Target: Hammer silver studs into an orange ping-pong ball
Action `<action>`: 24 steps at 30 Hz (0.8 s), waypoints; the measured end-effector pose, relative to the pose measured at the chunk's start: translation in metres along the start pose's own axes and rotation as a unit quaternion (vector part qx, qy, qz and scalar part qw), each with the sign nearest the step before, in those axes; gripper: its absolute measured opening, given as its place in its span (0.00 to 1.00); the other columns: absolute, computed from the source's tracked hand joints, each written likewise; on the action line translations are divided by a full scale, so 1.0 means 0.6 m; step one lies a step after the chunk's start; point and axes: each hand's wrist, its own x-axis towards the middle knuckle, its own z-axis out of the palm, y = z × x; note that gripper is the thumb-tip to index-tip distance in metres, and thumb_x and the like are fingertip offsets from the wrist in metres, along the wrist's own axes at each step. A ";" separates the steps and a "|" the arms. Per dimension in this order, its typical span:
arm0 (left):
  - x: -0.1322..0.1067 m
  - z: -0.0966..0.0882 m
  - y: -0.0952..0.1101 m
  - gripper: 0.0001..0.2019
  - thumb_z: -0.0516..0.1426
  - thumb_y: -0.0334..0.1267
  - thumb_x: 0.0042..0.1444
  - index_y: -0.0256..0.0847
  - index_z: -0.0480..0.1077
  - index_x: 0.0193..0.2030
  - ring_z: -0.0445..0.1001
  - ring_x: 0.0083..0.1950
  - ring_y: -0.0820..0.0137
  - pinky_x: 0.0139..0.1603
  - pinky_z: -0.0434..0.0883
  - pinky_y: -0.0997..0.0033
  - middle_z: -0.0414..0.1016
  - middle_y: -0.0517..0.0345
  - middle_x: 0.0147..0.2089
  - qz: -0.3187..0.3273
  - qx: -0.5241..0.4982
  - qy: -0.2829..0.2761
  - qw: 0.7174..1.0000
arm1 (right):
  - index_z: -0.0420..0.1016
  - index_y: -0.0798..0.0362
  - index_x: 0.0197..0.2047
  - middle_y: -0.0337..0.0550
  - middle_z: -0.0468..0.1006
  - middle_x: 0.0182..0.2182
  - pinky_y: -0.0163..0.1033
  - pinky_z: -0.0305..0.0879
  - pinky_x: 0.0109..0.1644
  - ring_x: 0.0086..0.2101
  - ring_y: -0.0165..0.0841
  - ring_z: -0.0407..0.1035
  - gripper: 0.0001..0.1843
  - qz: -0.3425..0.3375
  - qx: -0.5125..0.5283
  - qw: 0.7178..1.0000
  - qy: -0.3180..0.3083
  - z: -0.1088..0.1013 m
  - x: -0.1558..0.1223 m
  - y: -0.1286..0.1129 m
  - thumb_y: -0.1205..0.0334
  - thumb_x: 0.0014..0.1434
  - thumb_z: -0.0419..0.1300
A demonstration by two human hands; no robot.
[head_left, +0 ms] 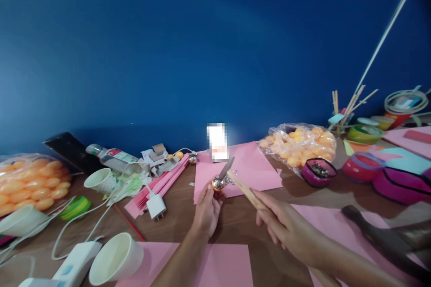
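Note:
My left hand [209, 208] holds a small orange ball [218, 184] whose top carries shiny silver bits. Its fingers close round the ball's sides, just over the near edge of a pink paper sheet [249, 161]. In my right hand [281, 224] is a wooden stick [247, 190], its far tip beside the ball; I cannot tell whether they touch. Loose silver bits lie on the sheet by the ball. A purple bowl [319, 174] of dark shiny bits stands to the right.
Bags of orange balls [299, 143] lie right and far left. A white paper cup [116, 258], a power strip [76, 264], cables and a charger [156, 207] are at left. A dark curved object [367, 228] is near my right arm. A blue wall [215, 54] stands behind.

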 end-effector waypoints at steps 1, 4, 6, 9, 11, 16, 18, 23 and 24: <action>0.001 0.000 0.000 0.09 0.56 0.37 0.50 0.38 0.69 0.38 0.68 0.30 0.77 0.35 0.67 0.74 0.71 0.58 0.31 -0.002 -0.003 0.006 1.000 | 0.51 0.47 0.59 0.37 0.69 0.29 0.29 0.58 0.21 0.18 0.22 0.59 0.23 0.000 0.000 1.000 0.006 0.001 0.000 0.000 0.56 0.61 0.41; 0.002 0.000 0.001 0.07 0.57 0.35 0.49 0.37 0.69 0.35 0.69 0.31 0.76 0.37 0.69 0.73 0.71 0.58 0.31 0.001 -0.016 0.026 1.000 | 0.48 0.48 0.60 0.37 0.70 0.29 0.30 0.59 0.22 0.18 0.23 0.59 0.24 -0.008 -0.008 1.000 0.026 0.005 -0.002 0.004 0.56 0.61 0.41; 0.003 0.000 0.002 0.06 0.57 0.35 0.48 0.36 0.69 0.33 0.70 0.30 0.76 0.37 0.69 0.72 0.72 0.58 0.30 0.002 -0.023 0.035 0.999 | 0.49 0.48 0.60 0.37 0.70 0.28 0.30 0.60 0.24 0.20 0.24 0.60 0.24 -0.015 -0.026 0.999 0.031 0.009 -0.004 0.007 0.57 0.61 0.41; 0.003 0.000 0.004 0.07 0.57 0.37 0.49 0.34 0.68 0.31 0.71 0.30 0.75 0.37 0.70 0.71 0.72 0.56 0.29 -0.003 -0.028 0.050 0.998 | 0.52 0.48 0.59 0.38 0.70 0.28 0.31 0.61 0.26 0.21 0.25 0.62 0.23 -0.015 -0.051 0.998 0.025 0.014 -0.005 0.011 0.57 0.61 0.42; 0.003 0.000 0.005 0.08 0.56 0.37 0.50 0.33 0.68 0.30 0.71 0.30 0.75 0.37 0.71 0.71 0.72 0.55 0.29 -0.002 -0.029 0.051 0.998 | 0.51 0.48 0.59 0.37 0.71 0.28 0.31 0.61 0.27 0.21 0.25 0.62 0.23 -0.015 -0.055 0.998 0.021 0.014 -0.004 0.012 0.57 0.61 0.42; 0.004 0.003 0.006 0.08 0.54 0.36 0.52 0.32 0.69 0.32 0.71 0.29 0.75 0.35 0.72 0.73 0.73 0.51 0.31 -0.010 -0.017 0.057 0.998 | 0.46 0.48 0.61 0.37 0.71 0.29 0.31 0.60 0.25 0.20 0.25 0.62 0.24 -0.018 -0.050 0.998 0.015 0.016 -0.001 0.014 0.58 0.61 0.41; 0.004 0.004 0.006 0.09 0.53 0.36 0.53 0.31 0.69 0.32 0.71 0.28 0.76 0.33 0.72 0.74 0.74 0.49 0.33 -0.023 -0.012 0.063 0.998 | 0.48 0.48 0.61 0.37 0.71 0.29 0.31 0.60 0.25 0.21 0.25 0.62 0.24 -0.016 -0.051 0.999 0.009 0.018 0.000 0.014 0.58 0.61 0.41; 0.006 0.002 0.006 0.09 0.53 0.35 0.53 0.31 0.69 0.34 0.68 0.27 0.78 0.30 0.70 0.76 0.74 0.47 0.35 -0.024 -0.012 0.059 0.998 | 0.49 0.49 0.60 0.38 0.71 0.28 0.31 0.61 0.26 0.21 0.25 0.62 0.24 -0.026 -0.056 0.998 0.022 0.020 0.000 0.013 0.59 0.61 0.42; 0.006 0.001 0.006 0.09 0.53 0.35 0.53 0.31 0.69 0.34 0.68 0.26 0.78 0.29 0.70 0.76 0.74 0.47 0.35 -0.025 -0.010 0.058 0.998 | 0.50 0.50 0.60 0.38 0.71 0.28 0.31 0.61 0.26 0.21 0.26 0.63 0.24 -0.027 -0.059 0.998 0.026 0.020 0.000 0.012 0.59 0.61 0.42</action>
